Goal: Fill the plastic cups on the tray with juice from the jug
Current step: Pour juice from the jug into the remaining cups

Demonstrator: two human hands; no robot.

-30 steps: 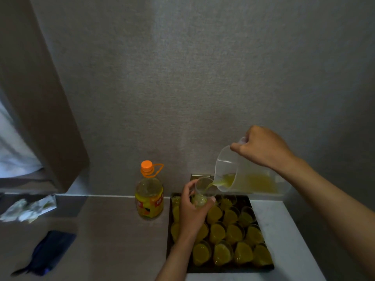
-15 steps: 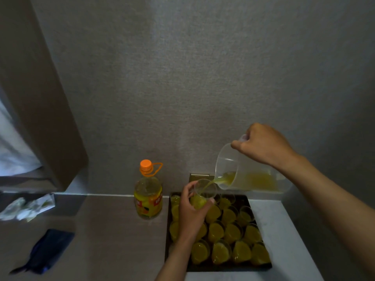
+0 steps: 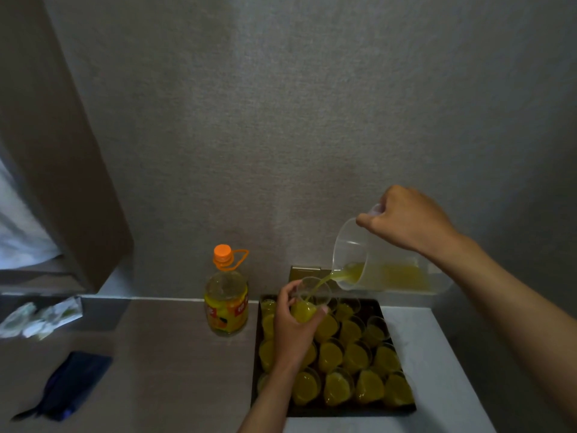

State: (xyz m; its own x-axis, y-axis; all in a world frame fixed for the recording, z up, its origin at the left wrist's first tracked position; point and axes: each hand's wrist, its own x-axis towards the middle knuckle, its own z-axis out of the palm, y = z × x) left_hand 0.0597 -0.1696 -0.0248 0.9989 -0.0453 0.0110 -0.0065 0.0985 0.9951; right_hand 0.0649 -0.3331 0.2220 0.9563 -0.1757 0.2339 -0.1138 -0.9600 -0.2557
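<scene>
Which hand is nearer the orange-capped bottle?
Left. The left hand holds a cup just right of the bottle; the right hand grips the jug, farther right and higher.

The left hand (image 3: 292, 331) covered most of the cup (image 3: 310, 303) it gripped, and with its forearm hid several cups at nine o'clock on the tray (image 3: 379, 409). The right hand (image 3: 406, 220) concealed the jug (image 3: 374, 260) handle. At eight o'clock, a dark blue object (image 3: 70, 384) was too blurred to identify. Crumpled paper (image 3: 37, 317) at nine o'clock ran off the frame edge.
</scene>
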